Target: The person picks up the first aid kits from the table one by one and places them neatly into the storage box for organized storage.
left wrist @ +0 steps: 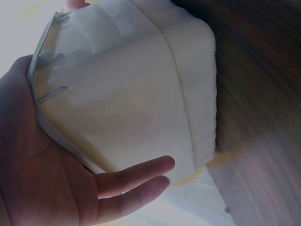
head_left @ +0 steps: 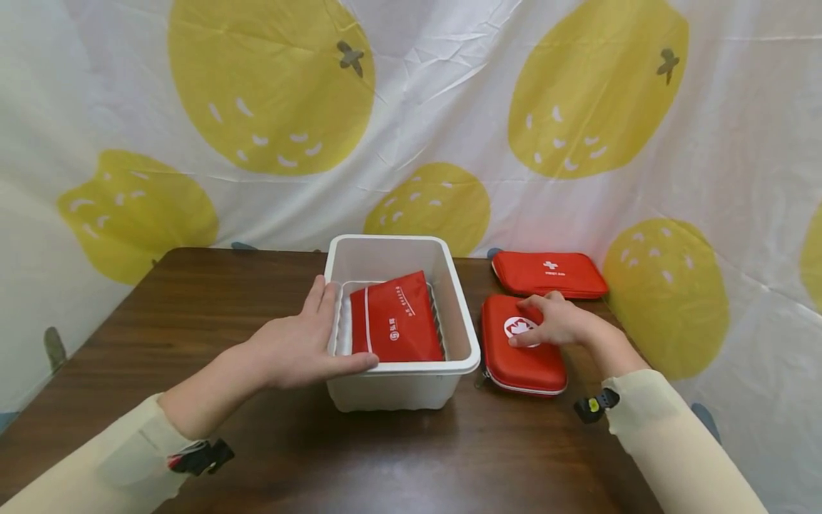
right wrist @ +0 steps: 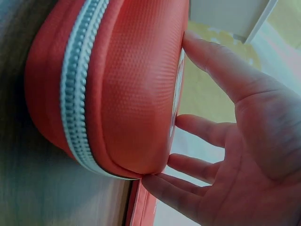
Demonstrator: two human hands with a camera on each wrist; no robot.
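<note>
A white plastic bin [head_left: 398, 389] stands on the table with a red pouch [head_left: 401, 328] lying tilted inside it. Against the bin's near left corner rests my left hand [head_left: 292, 353], its thumb along the front rim and its fingers at the left side. In the left wrist view, two nearly straight fingers [left wrist: 136, 176] lie along the bin's outer wall. To the right of the bin lies a red zippered case [head_left: 523, 368] with a white round emblem. My right hand [head_left: 559, 321] touches its top with spread fingertips; the right wrist view shows the palm raised off it.
Behind the zippered case lies a flatter red first aid case [head_left: 549, 275] with a white cross. A curtain [head_left: 437, 107] printed with yellow lemons hangs along the back and right of the brown wooden table [head_left: 212, 307].
</note>
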